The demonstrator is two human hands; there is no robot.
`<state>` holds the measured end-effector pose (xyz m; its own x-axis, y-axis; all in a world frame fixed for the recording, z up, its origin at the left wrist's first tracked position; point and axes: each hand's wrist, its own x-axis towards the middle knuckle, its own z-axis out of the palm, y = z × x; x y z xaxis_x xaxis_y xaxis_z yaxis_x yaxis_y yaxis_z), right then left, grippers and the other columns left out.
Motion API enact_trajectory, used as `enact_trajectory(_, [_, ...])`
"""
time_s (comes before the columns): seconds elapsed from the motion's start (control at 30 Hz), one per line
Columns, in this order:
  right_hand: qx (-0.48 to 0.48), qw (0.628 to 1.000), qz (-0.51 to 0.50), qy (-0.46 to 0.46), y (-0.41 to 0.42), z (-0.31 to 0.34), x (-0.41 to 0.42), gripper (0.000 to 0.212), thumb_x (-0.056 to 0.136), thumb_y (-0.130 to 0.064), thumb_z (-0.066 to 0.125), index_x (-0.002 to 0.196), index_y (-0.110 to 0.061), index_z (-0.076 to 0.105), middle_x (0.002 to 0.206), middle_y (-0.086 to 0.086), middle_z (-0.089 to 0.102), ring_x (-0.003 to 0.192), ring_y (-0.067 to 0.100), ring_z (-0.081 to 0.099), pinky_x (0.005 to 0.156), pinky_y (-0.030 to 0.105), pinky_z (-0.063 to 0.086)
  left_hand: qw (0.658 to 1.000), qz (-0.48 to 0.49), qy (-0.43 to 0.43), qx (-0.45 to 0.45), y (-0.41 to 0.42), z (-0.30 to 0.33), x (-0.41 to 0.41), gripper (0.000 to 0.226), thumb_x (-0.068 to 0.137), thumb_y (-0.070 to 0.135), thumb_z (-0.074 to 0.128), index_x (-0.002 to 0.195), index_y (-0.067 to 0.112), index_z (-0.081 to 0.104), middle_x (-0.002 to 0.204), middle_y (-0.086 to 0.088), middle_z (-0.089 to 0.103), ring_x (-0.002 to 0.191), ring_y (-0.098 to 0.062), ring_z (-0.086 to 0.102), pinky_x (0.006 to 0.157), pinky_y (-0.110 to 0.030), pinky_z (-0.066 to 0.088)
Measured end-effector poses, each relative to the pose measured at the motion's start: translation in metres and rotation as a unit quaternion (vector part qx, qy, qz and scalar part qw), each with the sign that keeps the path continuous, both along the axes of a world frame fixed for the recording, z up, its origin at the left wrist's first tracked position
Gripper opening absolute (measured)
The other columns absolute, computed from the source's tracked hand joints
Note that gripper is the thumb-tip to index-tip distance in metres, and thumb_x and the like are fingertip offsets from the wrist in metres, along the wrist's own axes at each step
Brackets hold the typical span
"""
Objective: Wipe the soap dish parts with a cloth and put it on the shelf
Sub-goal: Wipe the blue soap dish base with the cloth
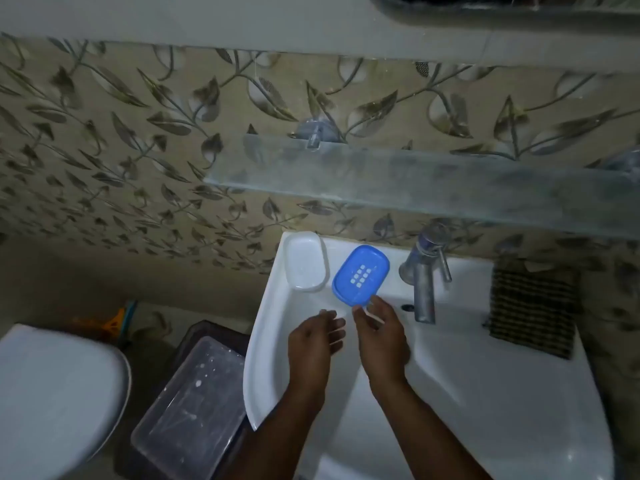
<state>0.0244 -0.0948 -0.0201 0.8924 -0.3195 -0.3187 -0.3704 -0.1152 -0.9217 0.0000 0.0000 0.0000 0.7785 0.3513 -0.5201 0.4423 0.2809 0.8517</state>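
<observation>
Right hand [379,332] pinches the near edge of the blue soap dish tray [360,273], which sits on the sink [485,393] rim just past the fingertips. Left hand [313,339] beside it over the basin, fingers relaxed, holding nothing. White dish base [306,260] further out, left of the tray. Cloth [535,306] well right, beyond the tap [424,271]. Glass shelf [415,178] above.

At frame centre, the right hand [379,332] pinches the near edge of the blue soap dish tray [360,273] over the white sink [485,393]. The left hand [317,336] hovers beside it, fingers relaxed. The white soap dish base [306,261] rests on the sink's upper-left corner; a checked cloth [533,306] lies right of the tap [424,271], below the glass shelf [415,181].
</observation>
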Motion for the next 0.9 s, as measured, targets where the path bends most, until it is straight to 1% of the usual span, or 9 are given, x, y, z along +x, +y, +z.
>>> enact_trajectory(0.07, [0.066,0.994,-0.059,0.067,0.001,-0.001,0.007,0.042,0.088,-0.033,0.071,0.126,-0.021,0.058,0.118,0.001,0.067,0.097,0.016,0.068,0.075,0.020,0.049,0.996,0.002,0.044,-0.084,-0.001,-0.002,0.002,0.032,0.103,0.031,0.049,0.104,0.010,0.073,0.097,-0.010,0.079,0.095,-0.026,0.075,0.088,-0.038,0.058])
enact_trajectory(0.13, [0.110,0.984,-0.098,0.101,0.000,-0.009,0.013,0.043,0.085,-0.035,0.074,0.122,-0.018,0.059,0.109,0.004,0.070,0.091,0.019,0.069,0.071,0.025,0.051,0.991,-0.008,0.061,-0.120,0.000,-0.008,0.003,0.035,0.104,0.033,0.046,0.105,0.010,0.072,0.100,-0.009,0.079,0.097,-0.026,0.074,0.090,-0.038,0.058])
enact_trajectory(0.27, [0.178,0.964,-0.140,0.140,0.004,-0.018,0.026,0.049,0.078,-0.036,0.081,0.116,-0.012,0.061,0.101,0.011,0.072,0.086,0.020,0.072,0.085,0.038,0.056,0.986,0.021,0.078,-0.147,-0.003,-0.013,0.006,0.031,0.103,0.032,0.050,0.112,0.010,0.071,0.106,-0.009,0.077,0.102,-0.026,0.073,0.095,-0.040,0.057])
enact_trajectory(0.47, [0.257,0.951,-0.148,0.090,0.005,-0.021,0.029,0.033,0.084,-0.022,0.077,0.109,-0.002,0.069,0.093,0.011,0.076,0.081,0.017,0.075,0.077,0.030,0.058,0.977,0.045,0.079,-0.193,-0.003,-0.024,0.016,0.035,0.102,0.031,0.050,0.127,0.010,0.063,0.119,-0.011,0.072,0.111,-0.026,0.068,0.102,-0.043,0.052])
enact_trajectory(0.6, [0.284,0.947,-0.133,0.072,0.005,-0.004,0.019,0.016,0.084,-0.016,0.077,0.097,-0.008,0.071,0.093,0.014,0.076,0.086,0.023,0.075,0.074,0.029,0.058,0.968,0.025,0.081,-0.236,-0.002,-0.021,0.019,0.040,0.103,0.036,0.046,0.127,0.009,0.063,0.118,-0.013,0.073,0.112,-0.027,0.068,0.105,-0.043,0.050])
enact_trajectory(0.67, [0.293,0.948,-0.106,0.071,0.004,0.005,0.008,0.016,0.084,-0.016,0.077,0.097,-0.008,0.072,0.092,0.013,0.077,0.087,0.024,0.075,0.077,0.031,0.058,0.961,0.010,0.071,-0.267,-0.003,-0.014,0.019,0.047,0.103,0.040,0.041,0.126,0.006,0.064,0.114,-0.015,0.074,0.105,-0.026,0.070,0.100,-0.041,0.052])
enact_trajectory(0.73, [0.310,0.945,-0.077,0.075,-0.001,0.015,-0.003,0.019,0.084,-0.017,0.076,0.099,-0.005,0.073,0.089,0.013,0.077,0.084,0.024,0.075,0.079,0.033,0.058,0.949,-0.001,0.050,-0.311,-0.001,-0.010,0.020,0.056,0.101,0.048,0.041,0.129,0.005,0.065,0.122,-0.021,0.070,0.103,-0.027,0.069,0.100,-0.041,0.050])
enact_trajectory(0.83, [0.338,0.938,-0.044,0.070,-0.015,0.020,-0.018,0.024,0.086,-0.017,0.074,0.100,0.002,0.072,0.088,0.018,0.074,0.082,0.024,0.072,0.079,0.032,0.060,0.926,-0.001,0.012,-0.378,0.006,-0.008,0.021,0.073,0.096,0.063,0.038,0.137,0.006,0.059,0.140,-0.026,0.057,0.127,-0.036,0.053,0.119,-0.048,0.033])
enact_trajectory(0.9, [0.342,0.937,-0.015,0.071,-0.024,0.020,-0.025,0.028,0.086,-0.018,0.074,0.104,0.003,0.072,0.095,0.022,0.073,0.085,0.025,0.071,0.079,0.030,0.060,0.918,-0.017,0.002,-0.396,0.010,-0.006,0.023,0.079,0.093,0.068,0.037,0.138,0.007,0.058,0.141,-0.025,0.055,0.134,-0.038,0.047,0.121,-0.050,0.027])
